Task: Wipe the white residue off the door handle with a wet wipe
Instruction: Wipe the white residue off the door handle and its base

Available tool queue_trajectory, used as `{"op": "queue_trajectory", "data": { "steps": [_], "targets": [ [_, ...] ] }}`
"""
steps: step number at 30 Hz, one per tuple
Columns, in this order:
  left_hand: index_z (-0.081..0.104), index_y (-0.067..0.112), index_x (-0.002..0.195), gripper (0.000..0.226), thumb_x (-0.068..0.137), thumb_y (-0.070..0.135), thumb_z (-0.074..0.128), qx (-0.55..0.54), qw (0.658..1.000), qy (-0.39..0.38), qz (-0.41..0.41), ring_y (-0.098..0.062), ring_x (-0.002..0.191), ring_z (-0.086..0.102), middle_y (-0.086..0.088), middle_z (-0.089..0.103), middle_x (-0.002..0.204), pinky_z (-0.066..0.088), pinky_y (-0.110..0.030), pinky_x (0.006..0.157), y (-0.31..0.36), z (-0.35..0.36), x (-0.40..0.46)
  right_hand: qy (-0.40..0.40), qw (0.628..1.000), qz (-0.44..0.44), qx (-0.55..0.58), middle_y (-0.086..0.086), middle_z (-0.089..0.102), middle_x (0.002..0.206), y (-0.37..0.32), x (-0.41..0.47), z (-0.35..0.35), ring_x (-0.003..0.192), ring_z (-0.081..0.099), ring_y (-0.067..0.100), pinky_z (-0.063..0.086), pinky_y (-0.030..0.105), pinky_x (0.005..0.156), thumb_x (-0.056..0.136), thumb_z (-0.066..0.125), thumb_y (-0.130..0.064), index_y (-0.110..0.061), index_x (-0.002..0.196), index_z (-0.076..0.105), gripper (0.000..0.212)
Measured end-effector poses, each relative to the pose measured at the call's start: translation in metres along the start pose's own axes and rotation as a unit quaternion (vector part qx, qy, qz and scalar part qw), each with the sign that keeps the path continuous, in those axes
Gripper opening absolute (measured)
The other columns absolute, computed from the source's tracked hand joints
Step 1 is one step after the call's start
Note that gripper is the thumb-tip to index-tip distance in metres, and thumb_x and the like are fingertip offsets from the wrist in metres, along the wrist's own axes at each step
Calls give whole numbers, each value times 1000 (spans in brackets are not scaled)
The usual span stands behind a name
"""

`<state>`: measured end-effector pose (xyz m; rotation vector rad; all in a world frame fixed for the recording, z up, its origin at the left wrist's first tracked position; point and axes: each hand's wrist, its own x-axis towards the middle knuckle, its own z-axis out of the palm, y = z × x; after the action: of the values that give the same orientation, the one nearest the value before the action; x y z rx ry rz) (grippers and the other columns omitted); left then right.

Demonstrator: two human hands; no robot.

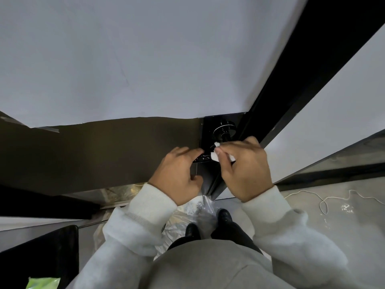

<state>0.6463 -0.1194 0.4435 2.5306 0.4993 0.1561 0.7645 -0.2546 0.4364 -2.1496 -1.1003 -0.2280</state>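
A black door handle (205,157) juts out from a black lock plate (224,127) on the door's edge. My left hand (177,174) holds the free end of the lever, fingers curled over it. My right hand (243,167) pinches a crumpled white wet wipe (214,155) and presses it against the handle near its round base. Most of the lever is hidden under both hands, so I cannot tell whether residue is on it.
The door is covered with white sheeting (125,59) above and brown board (93,155) below. A black door frame (302,69) runs up to the right. Clear plastic film (187,217) lies by my shoes, a white cord (325,200) trails on the floor, and a green packet (42,283) sits at bottom left.
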Motion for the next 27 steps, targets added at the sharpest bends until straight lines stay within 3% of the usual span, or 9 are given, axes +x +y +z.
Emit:
{"op": "queue_trajectory", "data": {
  "steps": [4, 10, 13, 16, 18, 22, 23, 24, 27],
  "targets": [
    [57, 16, 137, 65, 73, 18, 58, -3, 1000, -6, 6, -18, 108, 55, 0, 64, 108, 49, -30, 94, 0, -2, 0, 59, 997, 29, 40, -4, 72, 73, 3, 2, -23, 71, 60, 19, 46, 33, 63, 94, 65, -18, -15, 80, 75, 17],
    [62, 18, 133, 55, 78, 19, 58, -32, 999, 7, -2, -11, 96, 62, 2, 66, 110, 45, -20, 95, -4, -7, 2, -5, 995, -51, 89, -3, 78, 94, 29, 9, 1, 75, 60, 19, 50, 39, 70, 92, 70, -4, -13, 85, 78, 13],
    [69, 19, 122, 42, 81, 23, 60, -61, 998, 29, -16, -3, 72, 61, 5, 69, 103, 46, -16, 86, -6, -10, 2, 10, 989, -23, 147, -7, 77, 94, 40, -14, -5, 79, 65, 11, 52, 35, 72, 92, 70, -6, -14, 88, 79, 12],
    [75, 20, 106, 30, 83, 30, 58, -68, 996, 61, -25, -9, 79, 64, 5, 71, 91, 45, -16, 84, -4, -7, 5, 30, 969, 99, 223, -3, 75, 82, 46, -33, -17, 72, 66, 15, 52, 31, 67, 96, 65, -22, -17, 93, 78, 14],
    [76, 20, 101, 23, 87, 31, 61, -59, 995, 73, -30, -13, 82, 66, 4, 73, 89, 38, -8, 82, -1, -2, 9, 63, 920, 237, 306, 3, 74, 78, 45, -36, -13, 67, 65, 15, 54, 29, 65, 98, 63, -25, -12, 95, 79, 20],
    [76, 26, 93, 26, 89, 40, 54, -51, 994, 87, -53, -13, 84, 67, 8, 74, 87, 35, -11, 79, 8, 9, 13, 76, 598, 492, 628, 1, 75, 83, 21, -20, 5, 76, 66, 16, 55, 30, 78, 101, 56, -19, -9, 92, 71, 20],
    [76, 27, 92, 28, 89, 41, 52, -49, 993, 93, -60, -13, 83, 67, 9, 74, 87, 35, -14, 78, 9, 10, 13, 63, 564, 501, 654, 0, 75, 84, 16, -15, 9, 80, 66, 17, 54, 32, 80, 101, 55, -16, -8, 96, 68, 16],
    [76, 26, 92, 28, 90, 42, 52, -48, 992, 101, -63, -12, 82, 67, 9, 74, 86, 35, -15, 76, 10, 11, 13, 50, 563, 500, 657, 1, 75, 87, 12, -12, 12, 84, 66, 19, 54, 32, 81, 101, 55, -14, -8, 97, 67, 14],
    [76, 23, 86, 27, 93, 39, 56, -55, 988, 126, -64, -14, 75, 66, 6, 73, 77, 38, -19, 72, 12, 13, 12, 50, 659, 476, 580, 4, 74, 78, 11, -20, 13, 75, 65, 20, 56, 30, 75, 98, 60, -12, -11, 89, 73, 16]
  ]
}}
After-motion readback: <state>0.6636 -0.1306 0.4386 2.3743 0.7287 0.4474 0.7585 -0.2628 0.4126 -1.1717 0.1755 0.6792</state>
